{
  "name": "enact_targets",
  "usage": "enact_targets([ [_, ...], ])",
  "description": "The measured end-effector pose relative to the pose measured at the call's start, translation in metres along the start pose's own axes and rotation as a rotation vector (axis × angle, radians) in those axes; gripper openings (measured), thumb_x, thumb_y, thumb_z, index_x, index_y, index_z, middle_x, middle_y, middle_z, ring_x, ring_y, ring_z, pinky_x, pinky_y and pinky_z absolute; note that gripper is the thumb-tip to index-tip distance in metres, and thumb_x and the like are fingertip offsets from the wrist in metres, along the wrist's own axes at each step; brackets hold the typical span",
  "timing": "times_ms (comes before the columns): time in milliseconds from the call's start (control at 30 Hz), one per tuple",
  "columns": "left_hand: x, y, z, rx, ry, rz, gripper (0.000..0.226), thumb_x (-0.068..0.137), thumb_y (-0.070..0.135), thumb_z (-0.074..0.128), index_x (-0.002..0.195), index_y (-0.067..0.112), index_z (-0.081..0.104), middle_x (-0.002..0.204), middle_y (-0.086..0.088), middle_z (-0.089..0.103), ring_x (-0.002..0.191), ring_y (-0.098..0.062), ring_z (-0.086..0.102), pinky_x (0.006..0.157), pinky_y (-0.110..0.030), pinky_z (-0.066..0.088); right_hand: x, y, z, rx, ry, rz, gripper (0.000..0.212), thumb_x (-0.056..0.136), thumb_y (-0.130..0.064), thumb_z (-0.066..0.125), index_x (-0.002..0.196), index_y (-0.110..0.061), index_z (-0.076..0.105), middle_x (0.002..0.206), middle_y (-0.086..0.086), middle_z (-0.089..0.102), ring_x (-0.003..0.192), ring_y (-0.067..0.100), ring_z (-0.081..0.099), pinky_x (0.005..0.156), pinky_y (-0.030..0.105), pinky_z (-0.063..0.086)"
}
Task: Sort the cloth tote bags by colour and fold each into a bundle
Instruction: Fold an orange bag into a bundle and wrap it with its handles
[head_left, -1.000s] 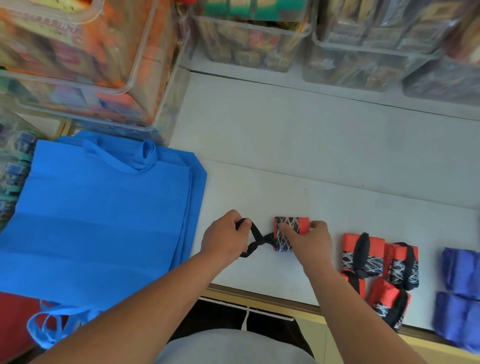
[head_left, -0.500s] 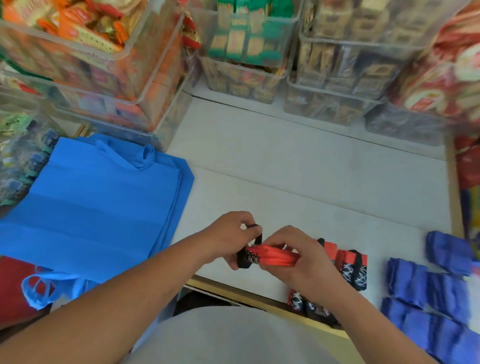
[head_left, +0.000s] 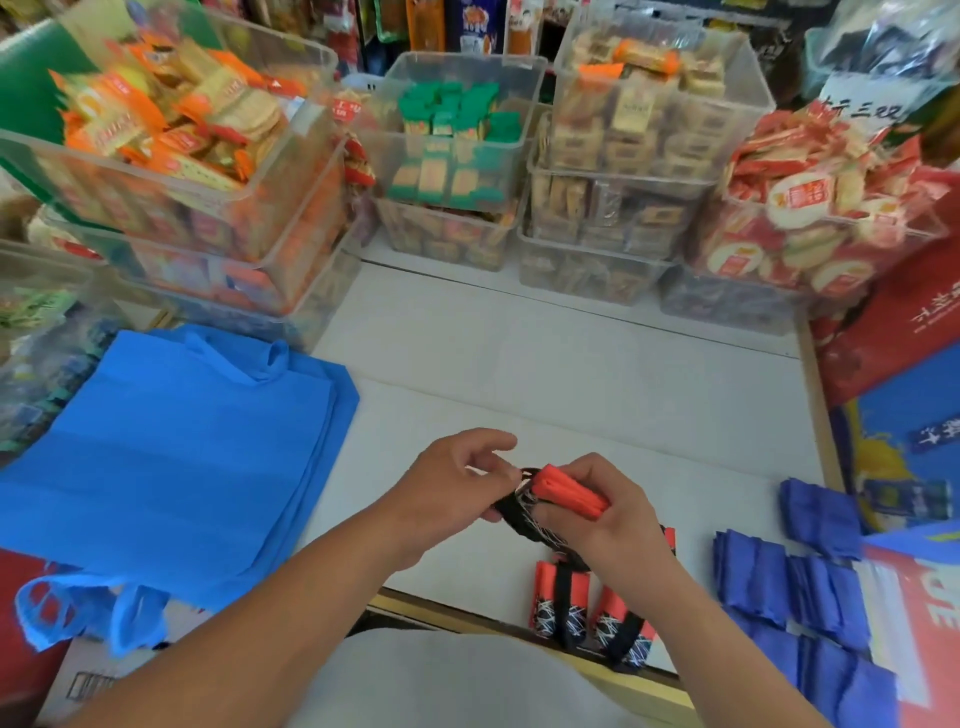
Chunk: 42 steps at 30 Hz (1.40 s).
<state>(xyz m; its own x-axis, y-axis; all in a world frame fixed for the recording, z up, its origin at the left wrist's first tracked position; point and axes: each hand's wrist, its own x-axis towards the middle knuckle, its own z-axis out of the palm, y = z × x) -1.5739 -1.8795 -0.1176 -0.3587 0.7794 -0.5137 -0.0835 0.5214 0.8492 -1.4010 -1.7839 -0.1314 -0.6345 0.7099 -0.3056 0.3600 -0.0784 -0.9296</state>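
Here, left hand (head_left: 452, 486) and right hand (head_left: 610, 527) grip a red bundle (head_left: 569, 491) over the white counter (head_left: 571, 374) among snack bins (head_left: 462, 171).

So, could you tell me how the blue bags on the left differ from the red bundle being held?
The blue bags lie flat and unfolded on the table; the red bundle is folded small and held above it by the left hand and right hand. The blue bags are plain; the red bundle shows a black strap and white-lined black pattern. Both are cloth totes.
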Motion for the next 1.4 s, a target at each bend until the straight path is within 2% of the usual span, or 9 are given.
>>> enact_targets([
  [133, -0.010, -0.019, 0.016, 0.096, -0.078, 0.031, 0.027, 0.081, 0.019, 0.082, 0.106, 0.024, 0.072, 0.099, 0.005, 0.076, 0.092, -0.013, 0.074, 0.091, -0.038, 0.059, -0.008, 0.005, -0.004, -0.006, -0.006, -0.002, 0.025, 0.084, -0.012, 0.081, 0.102, -0.022, 0.066, 0.088, -0.005, 0.070, 0.077, 0.015, 0.067, 0.066, 0.027, 0.055],
  [333, -0.014, -0.032, 0.022, 0.104, -0.018, 0.010, 0.014, 0.081, 0.024, 0.084, 0.087, 0.017, 0.074, 0.087, -0.007, 0.075, 0.076, -0.013, 0.068, 0.078, -0.031, 0.056, -0.021, 0.010, -0.008, 0.030, -0.008, -0.027, 0.025, 0.090, -0.022, 0.077, 0.108, -0.028, 0.060, 0.093, -0.001, 0.069, 0.073, 0.014, 0.062, 0.064, 0.028, 0.052],
  [433, -0.015, -0.030, 0.019, 0.092, -0.096, -0.025, 0.010, 0.085, 0.020, 0.080, 0.093, 0.015, 0.076, 0.093, -0.010, 0.076, 0.084, -0.020, 0.071, 0.081, -0.035, 0.060, -0.023, 0.010, -0.012, 0.054, 0.039, -0.025, 0.020, 0.084, -0.014, 0.081, 0.098, -0.021, 0.068, 0.086, -0.004, 0.069, 0.074, 0.010, 0.062, 0.063, 0.022, 0.051],
  [633, -0.010, -0.019, 0.026, -0.015, -0.040, -0.077, 0.011, 0.093, 0.019, 0.069, 0.095, 0.010, 0.075, 0.087, -0.002, 0.074, 0.080, -0.011, 0.065, 0.073, -0.028, 0.052, -0.025, 0.016, -0.012, 0.032, 0.005, -0.041, 0.018, 0.087, -0.010, 0.079, 0.096, -0.021, 0.067, 0.083, -0.004, 0.069, 0.069, 0.012, 0.061, 0.061, 0.024, 0.048],
  [800, -0.012, -0.015, 0.045, -0.111, -0.046, -0.115, 0.031, 0.085, 0.041, 0.069, 0.099, 0.013, 0.069, 0.090, -0.002, 0.075, 0.084, -0.021, 0.070, 0.070, -0.030, 0.053, -0.022, 0.017, -0.012, -0.112, 0.100, -0.126, 0.019, 0.089, -0.012, 0.076, 0.097, -0.024, 0.063, 0.083, -0.006, 0.068, 0.074, 0.015, 0.062, 0.063, 0.022, 0.049],
  [933, -0.017, -0.023, 0.051, 0.058, 0.044, 0.022, 0.018, 0.087, 0.015, 0.073, 0.102, 0.017, 0.063, 0.089, -0.007, 0.073, 0.077, -0.016, 0.071, 0.062, -0.030, 0.058, -0.015, 0.012, -0.012, -0.129, 0.208, -0.125, 0.020, 0.087, -0.016, 0.078, 0.094, -0.024, 0.060, 0.082, -0.011, 0.066, 0.070, 0.011, 0.060, 0.059, 0.019, 0.048],
  [1200, -0.017, -0.008, 0.039, -0.182, 0.066, -0.107, 0.013, 0.094, 0.010, 0.062, 0.097, 0.006, 0.074, 0.092, -0.015, 0.076, 0.078, -0.020, 0.069, 0.063, -0.031, 0.050, -0.014, 0.028, -0.013, -0.386, -0.025, -0.292, 0.027, 0.091, -0.018, 0.073, 0.107, -0.035, 0.059, 0.098, -0.011, 0.061, 0.091, 0.008, 0.061, 0.074, 0.023, 0.051],
  [1267, -0.020, -0.001, 0.034, -0.265, -0.050, -0.159, 0.024, 0.097, 0.020, 0.058, 0.101, 0.004, 0.075, 0.094, -0.014, 0.076, 0.085, -0.024, 0.070, 0.063, -0.032, 0.051, -0.014, 0.027, -0.018, -0.440, -0.038, -0.326, 0.028, 0.092, -0.020, 0.072, 0.108, -0.038, 0.057, 0.099, -0.013, 0.057, 0.091, 0.008, 0.060, 0.073, 0.023, 0.051],
  [1400, -0.022, -0.006, 0.034, -0.107, -0.103, -0.186, 0.043, 0.093, 0.052, 0.066, 0.096, 0.010, 0.077, 0.094, -0.011, 0.077, 0.082, -0.016, 0.069, 0.066, -0.029, 0.052, -0.018, 0.019, -0.019, -0.558, -0.137, -0.437, 0.019, 0.093, -0.030, 0.069, 0.105, -0.033, 0.055, 0.097, -0.016, 0.053, 0.085, 0.010, 0.059, 0.069, 0.030, 0.052],
])
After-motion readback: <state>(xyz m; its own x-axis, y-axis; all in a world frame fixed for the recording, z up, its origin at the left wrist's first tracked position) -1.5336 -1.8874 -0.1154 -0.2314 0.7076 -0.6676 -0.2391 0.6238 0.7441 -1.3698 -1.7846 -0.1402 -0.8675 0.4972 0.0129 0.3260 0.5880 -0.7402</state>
